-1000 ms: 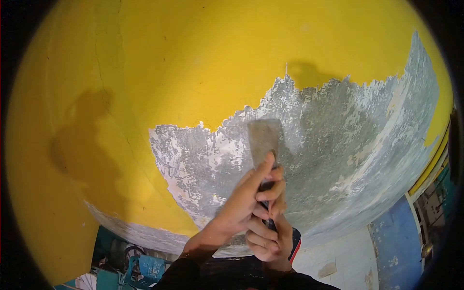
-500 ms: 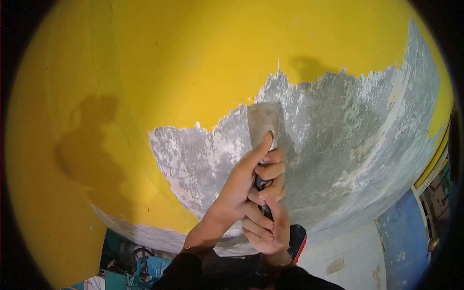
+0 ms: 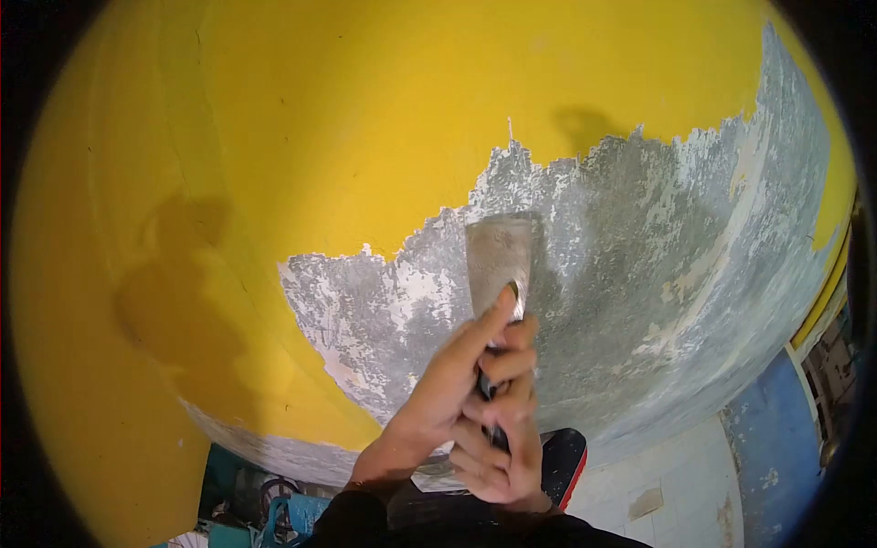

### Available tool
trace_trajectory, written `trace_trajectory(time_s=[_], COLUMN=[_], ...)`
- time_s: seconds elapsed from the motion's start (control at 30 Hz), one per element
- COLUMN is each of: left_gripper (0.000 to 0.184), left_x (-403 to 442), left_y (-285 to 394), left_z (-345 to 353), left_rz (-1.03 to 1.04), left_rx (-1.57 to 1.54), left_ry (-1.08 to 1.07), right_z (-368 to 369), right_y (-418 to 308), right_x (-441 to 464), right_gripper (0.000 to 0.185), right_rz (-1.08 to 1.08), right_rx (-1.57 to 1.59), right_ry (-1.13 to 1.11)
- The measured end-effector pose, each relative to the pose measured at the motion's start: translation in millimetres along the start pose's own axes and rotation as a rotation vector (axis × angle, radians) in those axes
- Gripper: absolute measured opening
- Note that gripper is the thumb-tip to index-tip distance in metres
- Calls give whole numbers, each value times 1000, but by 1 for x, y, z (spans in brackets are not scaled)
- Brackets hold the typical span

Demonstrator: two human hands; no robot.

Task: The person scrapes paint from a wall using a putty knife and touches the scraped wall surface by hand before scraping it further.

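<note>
We're watching two hands working a metal scraper up against a yellow-painted wall, its flat blade pointing up and sitting over a stripped grey patch, just below the ragged paint edge. Owing to slight blur, we're not telling for sure whether the blade's top edge is touching the surface.

The L hand is closing round the upper part of the dark handle, fingers curling in from the R side, thumb lying along the blade's lower end. Below it, the R hand is gripping the handle's lower part, fingers bent tight, knuckles facing L. Both hands are overlapping nr the middle, w/ dark sleeves showing at the bottom.

We're also seeing a person's shadow falling on the yellow at L, w/ white flecks of leftover coat dotting the grey. A black item w/ red edge is poking out just beside the R hand; pale floor and a scuffed blue panel are filling the lower R, a turquoise object the lower L.
</note>
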State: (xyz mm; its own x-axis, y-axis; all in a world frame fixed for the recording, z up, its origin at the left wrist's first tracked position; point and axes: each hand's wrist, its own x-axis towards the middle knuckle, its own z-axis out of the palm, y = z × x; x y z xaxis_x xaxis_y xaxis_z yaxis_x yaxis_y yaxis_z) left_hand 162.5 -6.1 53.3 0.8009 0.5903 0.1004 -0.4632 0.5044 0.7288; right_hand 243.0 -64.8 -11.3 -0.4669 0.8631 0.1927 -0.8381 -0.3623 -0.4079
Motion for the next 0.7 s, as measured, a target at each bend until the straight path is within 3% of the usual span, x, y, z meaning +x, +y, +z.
trace_trajectory(time_s=[0.03, 0.07, 0.17, 0.37, 0.43, 0.5, 0.53, 0.57, 0.63, 0.7], left_gripper=[42, 42, 42, 42, 42, 41, 42, 42, 42, 43], left_x=[7, 16, 12, 24, 18, 15, 12, 14, 19, 27], left_y=[5, 13, 15, 15, 16, 11, 5, 6, 3, 8], left_z=[-6, -15, -12, -19, -11, -8, -9, -7, -3, -12], left_rz=[0, 28, 98, 71, 99, 89, -18, -8, 74, 82], left_rx=[-4, 22, 28, 82, 97, -2, -89, -71, 51, 84], left_ry=[-2, -32, -54, 17, 0, -31, -56, -62, 128, 34], right_z=[-7, -14, 9, -5, -2, 3, 3, 4, 4, -6], right_y=[-2, -5, -1, -1, -2, -2, -2, -6, -11, -17], right_x=[3, 19, 12, 16, 22, 7, -2, -5, 2, 18], right_gripper=[21, 22, 23, 23, 24, 22, 21, 20, 20, 18], right_rz=[8, -17, -24, -28, -72, -69, -23, 16, 17, -31], right_rx=[19, 148, -4, 162, -3, 15, 4, -19, 32, 60], right_ry=[58, -117, 32, 42, -72, -4, -36, -83, -14, -9])
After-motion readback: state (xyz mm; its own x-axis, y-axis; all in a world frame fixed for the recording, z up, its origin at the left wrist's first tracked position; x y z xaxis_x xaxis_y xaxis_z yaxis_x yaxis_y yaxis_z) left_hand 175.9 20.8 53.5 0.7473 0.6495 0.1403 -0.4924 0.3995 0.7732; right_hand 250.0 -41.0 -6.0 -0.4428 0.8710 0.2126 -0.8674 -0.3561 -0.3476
